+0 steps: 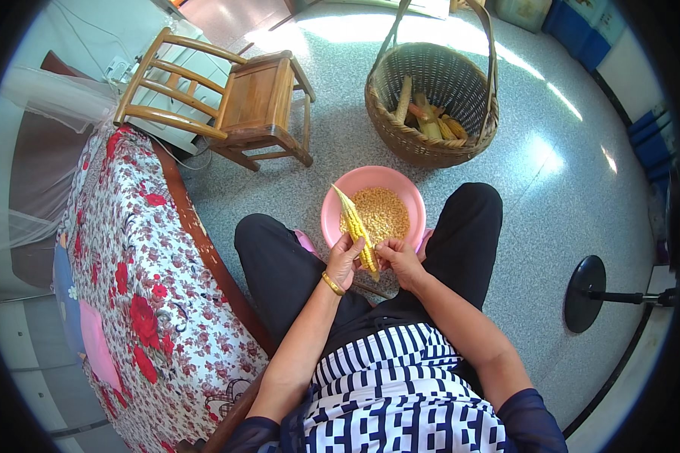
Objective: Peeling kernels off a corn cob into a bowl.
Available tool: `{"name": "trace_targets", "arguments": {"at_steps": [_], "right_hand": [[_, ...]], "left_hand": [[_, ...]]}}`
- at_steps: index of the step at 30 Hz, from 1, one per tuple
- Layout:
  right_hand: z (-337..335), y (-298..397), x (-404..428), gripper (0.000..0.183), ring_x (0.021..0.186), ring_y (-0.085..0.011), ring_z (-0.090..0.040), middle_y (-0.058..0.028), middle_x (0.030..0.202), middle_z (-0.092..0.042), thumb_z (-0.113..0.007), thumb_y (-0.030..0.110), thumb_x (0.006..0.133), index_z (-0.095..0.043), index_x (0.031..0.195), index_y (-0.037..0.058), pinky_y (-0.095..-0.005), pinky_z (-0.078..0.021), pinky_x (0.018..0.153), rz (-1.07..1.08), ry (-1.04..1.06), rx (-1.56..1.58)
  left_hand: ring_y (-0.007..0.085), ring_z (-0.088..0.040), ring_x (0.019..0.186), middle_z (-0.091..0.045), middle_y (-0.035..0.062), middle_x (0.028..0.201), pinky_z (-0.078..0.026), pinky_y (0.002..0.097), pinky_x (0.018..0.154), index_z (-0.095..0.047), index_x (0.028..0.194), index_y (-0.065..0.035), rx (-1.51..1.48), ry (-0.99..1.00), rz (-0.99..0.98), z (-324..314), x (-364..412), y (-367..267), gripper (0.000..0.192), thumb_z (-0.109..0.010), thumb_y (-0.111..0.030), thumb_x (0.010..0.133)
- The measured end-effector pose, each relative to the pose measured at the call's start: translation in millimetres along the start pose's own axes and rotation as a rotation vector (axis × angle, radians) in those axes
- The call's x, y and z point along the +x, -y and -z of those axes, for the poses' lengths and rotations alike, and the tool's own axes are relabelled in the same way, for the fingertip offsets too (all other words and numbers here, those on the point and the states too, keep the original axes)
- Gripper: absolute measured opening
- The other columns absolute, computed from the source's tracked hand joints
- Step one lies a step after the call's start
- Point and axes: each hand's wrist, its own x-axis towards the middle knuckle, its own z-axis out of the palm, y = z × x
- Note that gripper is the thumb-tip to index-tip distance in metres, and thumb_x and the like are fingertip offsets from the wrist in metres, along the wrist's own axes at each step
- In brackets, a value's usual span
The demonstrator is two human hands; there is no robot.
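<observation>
A long yellow corn cob (356, 229), partly bare of kernels and pale at its pointed far end, lies slantwise above a pink plastic basin (331, 210). My left hand (344, 257) grips the cob from the left near its lower half, with a gold bangle on the wrist. At the cob's right side, my right hand (399, 260) has its thumb and fingers bent against the lower kernels; whether it pinches any is too small to tell. Loose corn kernels (382, 209) cover the basin's floor. The basin sits between my knees.
A wicker basket (430, 153) with a tall handle holds several cobs and husks beyond the basin. To the left stand a wooden chair (258, 96) and a bed with a floral cover (164, 272). A fan's round black base (585, 294) is on the right.
</observation>
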Motion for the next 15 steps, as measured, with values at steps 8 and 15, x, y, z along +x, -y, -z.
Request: {"name": "trace_targets", "arguments": {"at_steps": [8,15], "right_hand": [[2.2,-2.3,8.3,0.006,0.061,-0.0086,-0.053,-0.0017,0.07,-0.057,-0.057,0.007,0.08,-0.055,0.082,0.0022,-0.0213,-0.0429,0.055,0.42,-0.216,-0.35],[-8.1,12.5,-3.9,0.024,0.074,-0.0265,-0.058,-0.0126,0.082,-0.059,-0.056,-0.001,0.071,-0.059,0.094,0.001,-0.0332,-0.0475,0.067,0.814,-0.295,-1.03]], "left_hand": [[0.0146,-0.059,0.083,-0.059,0.005,0.093,-0.051,0.0297,0.07,-0.051,0.107,-0.0079,-0.074,-0.017,0.037,0.7,0.8,-1.2,0.027,-0.056,-0.023,0.086],[0.0153,-0.058,0.086,-0.059,0.0046,0.095,-0.05,0.0302,0.072,-0.051,0.11,-0.0085,-0.101,-0.025,0.056,1.0,-0.2,-3.2,0.028,-0.053,-0.025,0.087]]}}
